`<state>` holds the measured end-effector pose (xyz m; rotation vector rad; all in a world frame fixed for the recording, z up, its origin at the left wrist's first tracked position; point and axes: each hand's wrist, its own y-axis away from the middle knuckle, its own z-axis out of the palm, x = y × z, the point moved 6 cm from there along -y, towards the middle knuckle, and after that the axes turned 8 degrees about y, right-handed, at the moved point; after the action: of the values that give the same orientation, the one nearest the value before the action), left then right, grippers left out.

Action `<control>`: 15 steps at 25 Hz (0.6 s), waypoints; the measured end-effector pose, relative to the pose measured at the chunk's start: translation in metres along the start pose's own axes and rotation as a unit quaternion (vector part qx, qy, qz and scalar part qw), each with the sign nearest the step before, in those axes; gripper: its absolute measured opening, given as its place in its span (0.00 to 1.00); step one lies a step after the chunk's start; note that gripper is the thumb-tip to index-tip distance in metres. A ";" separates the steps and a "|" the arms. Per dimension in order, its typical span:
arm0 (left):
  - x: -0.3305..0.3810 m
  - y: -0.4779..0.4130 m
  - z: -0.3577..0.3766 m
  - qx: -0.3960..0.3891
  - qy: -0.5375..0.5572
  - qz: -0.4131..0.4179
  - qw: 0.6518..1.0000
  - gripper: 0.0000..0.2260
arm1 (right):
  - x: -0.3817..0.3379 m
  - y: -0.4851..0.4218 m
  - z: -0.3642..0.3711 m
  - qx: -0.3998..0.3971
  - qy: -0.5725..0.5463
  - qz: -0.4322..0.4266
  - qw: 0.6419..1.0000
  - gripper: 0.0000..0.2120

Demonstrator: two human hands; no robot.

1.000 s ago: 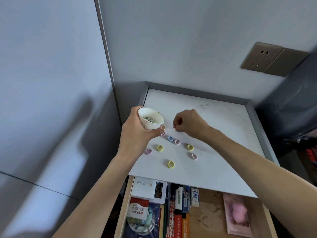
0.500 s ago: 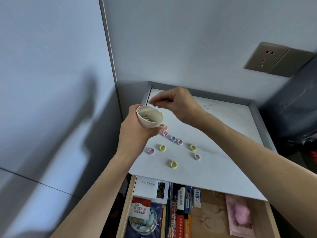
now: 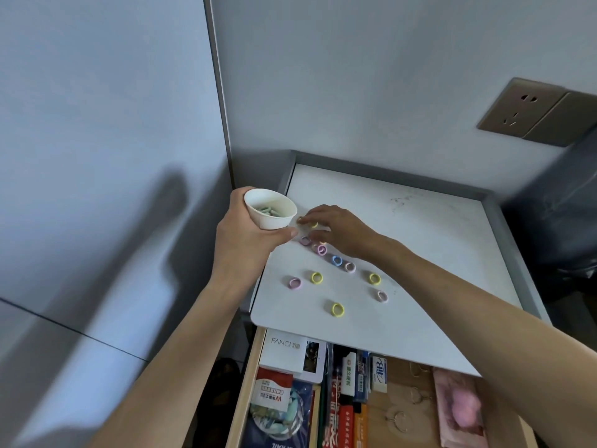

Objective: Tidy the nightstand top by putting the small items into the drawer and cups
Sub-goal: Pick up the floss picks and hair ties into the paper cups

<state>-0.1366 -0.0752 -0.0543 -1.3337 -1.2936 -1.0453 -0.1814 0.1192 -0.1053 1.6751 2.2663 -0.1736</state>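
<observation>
Head view looks down on the white surface (image 3: 420,247) of a nightstand set in a corner of grey walls. The left hand (image 3: 245,244) hangs in the air just off the surface's left edge, its fingers and thumb curled round a white paper cup (image 3: 273,223). The cup's mouth faces up, and pale green pieces (image 3: 269,211), too small to identify, lie in its bottom. The right hand (image 3: 339,232) is palm down, low over the surface, just beside the cup. Its fingers stretch toward the cup with forefinger and thumb apart, clamped on nothing. A yellow ring (image 3: 314,225) lies in the gap between them; whether a fingertip touches it I cannot tell.

Small coloured rings lie loose on the surface, nearer than the right hand. A purple ring (image 3: 305,240) and a bright pink ring (image 3: 321,249) sit just by the thumb, then a blue ring (image 3: 337,260) and a pale pink ring (image 3: 350,267) close together. Nearer again are a lilac ring (image 3: 295,282), a left yellow ring (image 3: 317,277), a right yellow ring (image 3: 374,279) and a faint pink ring (image 3: 382,296). The nearest yellow ring (image 3: 337,309) lies alone toward the front edge.

Below the surface the drawer (image 3: 242,402) stands pulled out. In it are a white box (image 3: 284,354) printed FANCI, a row of pens and erasers (image 3: 358,376), and a pink pouch (image 3: 458,412) at the right. A brown wall socket (image 3: 523,108) is on the wall behind
</observation>
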 end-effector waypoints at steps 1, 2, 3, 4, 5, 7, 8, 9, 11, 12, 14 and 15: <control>0.000 0.000 0.000 0.000 -0.001 0.001 1.000 0.29 | 0.003 0.005 0.000 0.011 -0.005 -0.001 1.000 0.15; 0.000 0.000 0.001 -0.002 -0.001 0.002 1.000 0.29 | 0.006 0.010 -0.001 0.028 -0.010 -0.004 1.000 0.14; 0.000 0.001 0.001 -0.004 0.000 0.002 1.000 0.29 | 0.008 0.014 -0.003 0.044 -0.015 -0.005 0.999 0.13; 0.000 0.001 0.002 -0.007 0.001 0.003 1.000 0.28 | 0.009 0.017 -0.003 0.058 -0.018 -0.004 0.998 0.11; -0.001 0.002 0.003 -0.010 0.002 0.004 1.000 0.28 | 0.011 0.020 -0.003 0.068 -0.022 0.002 0.997 0.10; -0.001 0.003 0.004 -0.014 0.002 0.004 1.000 0.28 | 0.013 0.023 -0.004 0.074 -0.013 0.022 0.997 0.06; -0.001 0.003 0.005 -0.014 0.001 0.003 1.000 0.28 | 0.013 0.023 -0.005 0.071 0.002 0.029 0.997 0.05; -0.001 0.003 0.005 -0.015 0.001 0.001 1.000 0.28 | 0.013 0.023 -0.005 0.062 0.020 0.035 0.997 0.04; -0.001 0.003 0.006 -0.019 0.000 -0.004 1.000 0.28 | 0.011 0.020 -0.005 0.024 0.061 0.044 0.997 0.04; -0.001 0.003 0.007 -0.022 -0.001 -0.006 1.000 0.28 | 0.011 0.018 -0.004 0.002 0.079 0.051 0.996 0.05; 0.000 0.004 0.009 -0.026 -0.003 -0.006 1.000 0.29 | 0.012 0.016 -0.004 -0.029 0.090 0.072 0.993 0.07; 0.001 0.005 0.010 -0.029 -0.004 -0.007 1.000 0.30 | 0.013 0.017 -0.009 -0.027 0.083 0.083 0.993 0.08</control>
<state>-0.1320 -0.0648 -0.0555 -1.3754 -1.2879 -1.0948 -0.1702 0.1385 -0.0997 1.9027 2.2100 0.0669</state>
